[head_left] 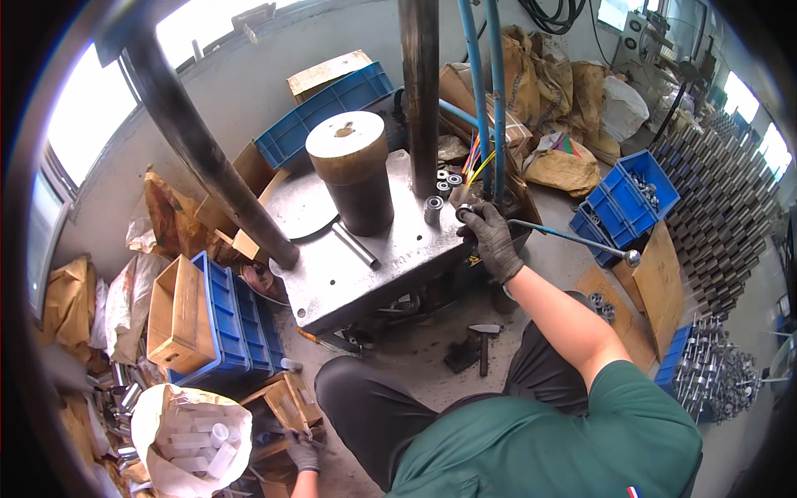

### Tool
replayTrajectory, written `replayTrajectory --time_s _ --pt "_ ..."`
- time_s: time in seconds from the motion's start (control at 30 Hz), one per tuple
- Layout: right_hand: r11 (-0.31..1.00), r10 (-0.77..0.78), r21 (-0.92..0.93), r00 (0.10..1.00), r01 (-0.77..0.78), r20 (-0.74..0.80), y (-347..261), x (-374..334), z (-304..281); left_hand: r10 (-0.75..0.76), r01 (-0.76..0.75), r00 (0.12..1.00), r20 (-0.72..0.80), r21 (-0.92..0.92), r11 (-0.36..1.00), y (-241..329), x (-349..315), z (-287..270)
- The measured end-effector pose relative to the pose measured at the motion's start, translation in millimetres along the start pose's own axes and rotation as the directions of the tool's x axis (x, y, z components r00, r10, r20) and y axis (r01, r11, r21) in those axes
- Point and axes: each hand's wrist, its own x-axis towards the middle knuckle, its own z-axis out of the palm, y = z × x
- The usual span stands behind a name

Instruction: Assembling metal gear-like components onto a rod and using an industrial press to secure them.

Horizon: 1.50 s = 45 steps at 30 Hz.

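My right hand (pixel 498 245), in a dark grey glove, is at the right edge of the metal press table (pixel 398 274). Its fingers close on a small ring-shaped bearing (pixel 465 213). Several bearings (pixel 444 187) lie just beyond, and a short dark cylindrical part (pixel 432 210) stands beside them. On the table a thick cylinder block (pixel 349 162) stands upright, with a metal rod (pixel 355 244) lying next to it. Low on the left, my gloved left hand (pixel 304 453) reaches beside an open cardboard box (pixel 290 398); its fingers are too indistinct to read.
Dark steel columns (pixel 422 100) rise around the table. A ball-ended lever (pixel 581 241) sticks out to the right. A bag of white plastic tubes (pixel 195 440) and blue crates (pixel 241 324) stand left. A hammer (pixel 484 349) lies on the floor. Stacked metal tubes (pixel 706 199) fill the right.
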Motion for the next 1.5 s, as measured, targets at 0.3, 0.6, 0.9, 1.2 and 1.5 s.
replayTrajectory --time_s 0.3,0.6,0.9,1.2,1.5 --pt "0.96 0.224 0.139 0.965 -0.242 0.136 26 -37 25 0.846 -0.873 0.486 -0.22 -0.075 0.483 398 -23 -6" --pt "0.498 0.448 0.575 0.76 -0.649 0.47 9 -51 42 0.739 -0.488 0.668 -0.093 -0.804 0.34 543 -71 182" --pt "0.994 0.085 0.03 0.938 -0.101 0.336 21 -63 29 0.505 -0.032 0.713 0.486 -0.697 0.716 470 -63 271" --pt "0.813 0.319 0.481 0.942 -0.327 0.101 0 -10 6 0.554 -0.099 0.686 0.472 -0.693 0.714 437 -66 293" --pt "0.7 0.048 0.706 0.993 -0.109 0.105 -10 3 -14 0.556 -0.362 0.665 0.499 -0.435 0.824 427 -64 307"
